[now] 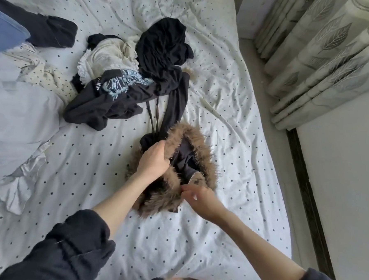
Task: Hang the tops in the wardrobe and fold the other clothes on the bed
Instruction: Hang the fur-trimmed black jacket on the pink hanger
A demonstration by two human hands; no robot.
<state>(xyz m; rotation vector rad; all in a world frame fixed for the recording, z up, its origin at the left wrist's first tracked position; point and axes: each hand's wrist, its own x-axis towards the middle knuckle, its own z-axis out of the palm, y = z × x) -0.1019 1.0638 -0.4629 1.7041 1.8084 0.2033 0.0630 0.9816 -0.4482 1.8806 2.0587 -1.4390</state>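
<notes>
Fur-trimmed hood [192, 140] — left hand [153, 159] gripping, right hand [199, 197] pinching — on bed [234, 112].

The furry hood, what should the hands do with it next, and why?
Probably lift it clear. The left hand grips the fur-trimmed hood, the right hand pinches its near edge, yet the dark garment's body still trails into the clothes pile.
</notes>
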